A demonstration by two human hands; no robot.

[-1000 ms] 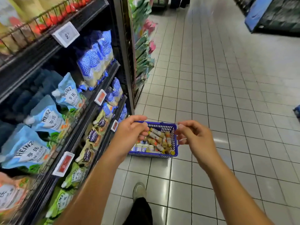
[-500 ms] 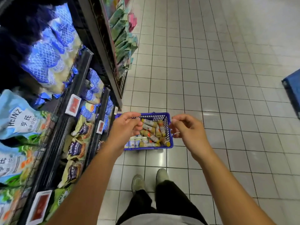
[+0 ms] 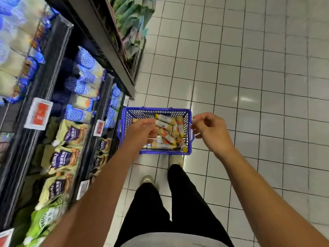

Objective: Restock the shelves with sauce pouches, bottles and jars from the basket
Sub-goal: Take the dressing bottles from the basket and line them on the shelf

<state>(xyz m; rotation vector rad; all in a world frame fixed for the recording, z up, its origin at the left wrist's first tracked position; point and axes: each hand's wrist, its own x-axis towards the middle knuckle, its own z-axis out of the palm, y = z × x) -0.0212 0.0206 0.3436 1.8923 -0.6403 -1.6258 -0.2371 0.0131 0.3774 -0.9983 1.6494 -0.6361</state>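
Your left grip [image 3: 142, 132] hangs curled over the bottles [image 3: 166, 125] lying in the blue basket [image 3: 156, 110] on the floor [image 3: 249, 86]; I cannot tell whether it holds one. Your right grip [image 3: 211, 131], loosely curled and empty, hovers beside the basket's right rim.

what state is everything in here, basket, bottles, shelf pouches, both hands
basket: upright on the floor, part full
bottles: lying on their sides in the basket, caps on
pouches: packed in rows on the shelves
left hand: over the basket, fingers curled, grip on a bottle unclear
right hand: by the basket's right rim, fingers loosely curled, nothing visible in it
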